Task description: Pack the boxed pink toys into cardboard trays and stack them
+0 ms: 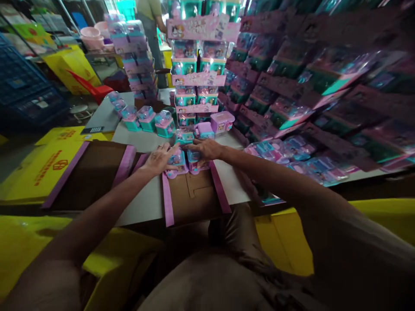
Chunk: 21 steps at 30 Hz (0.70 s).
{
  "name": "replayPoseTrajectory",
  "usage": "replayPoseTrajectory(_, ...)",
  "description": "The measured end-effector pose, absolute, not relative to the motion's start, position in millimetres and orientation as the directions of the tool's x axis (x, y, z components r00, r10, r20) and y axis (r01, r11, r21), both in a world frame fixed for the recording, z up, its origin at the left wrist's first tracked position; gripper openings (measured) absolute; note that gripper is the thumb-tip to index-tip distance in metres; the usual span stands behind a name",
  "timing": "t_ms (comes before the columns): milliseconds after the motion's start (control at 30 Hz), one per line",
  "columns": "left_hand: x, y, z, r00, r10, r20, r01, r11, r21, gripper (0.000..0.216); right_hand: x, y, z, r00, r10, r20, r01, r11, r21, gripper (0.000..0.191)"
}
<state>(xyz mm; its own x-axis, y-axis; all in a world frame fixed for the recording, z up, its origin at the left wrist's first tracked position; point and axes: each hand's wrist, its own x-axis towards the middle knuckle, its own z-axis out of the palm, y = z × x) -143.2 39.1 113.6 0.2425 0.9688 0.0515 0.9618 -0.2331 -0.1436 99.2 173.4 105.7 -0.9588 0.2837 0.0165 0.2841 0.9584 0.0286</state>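
Note:
Two small purple toy boxes with clear tops stand side by side at the far end of a brown cardboard display tray (201, 194) with pink edges. My left hand (158, 159) grips the left toy box (177, 160), fingers over its top and side. Around the top of the right toy box (193, 163), my right hand (208, 150) is closed, hiding part of it. Just beyond my fingers sit a teal toy box (184, 136) and a purple one (205, 129).
Stacked full display trays (199, 80) rise at the back, with more stacks (279, 86) to the right. Brown folded trays (94, 172) lie left, beside yellow cartons (55, 166). Wrapped toys (292, 155) lie right. A person (151, 34) stands behind the table.

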Motion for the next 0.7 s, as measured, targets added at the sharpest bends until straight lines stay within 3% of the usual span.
replayPoseTrajectory(233, -140.2, 39.0, 111.0, 0.239, 0.97, 0.04, 0.949, -0.225, -0.222, 0.09, 122.3, 181.4, 106.7, -0.949, 0.312, 0.055, 0.306, 0.948, -0.092, 0.097)
replayPoseTrajectory(367, -133.0, 46.7, 108.9, 0.266, 0.964, 0.03, 0.934, -0.25, -0.254, 0.08, 105.3, 179.8, 103.4, -0.95, 0.313, -0.018, 0.313, 0.95, -0.005, 0.097)
replayPoseTrajectory(500, -128.6, 50.6, 111.8, 0.247, 0.969, 0.012, 0.934, -0.234, -0.269, 0.085, 89.5, 175.3, 107.0, -0.932, 0.358, -0.057, 0.357, 0.934, 0.035, 0.105)
replayPoseTrajectory(600, -131.1, 43.0, 114.4, 0.233, 0.972, 0.024, 0.942, -0.22, -0.254, 0.093, 93.7, 165.4, 118.7, -0.916, 0.398, -0.056, 0.401, 0.913, -0.07, 0.101)
replayPoseTrajectory(700, -137.9, 32.7, 109.3, 0.192, 0.972, 0.139, 0.969, -0.166, -0.184, 0.099, 99.8, 152.5, 127.8, -0.847, 0.527, 0.068, 0.501, 0.835, -0.229, 0.077)
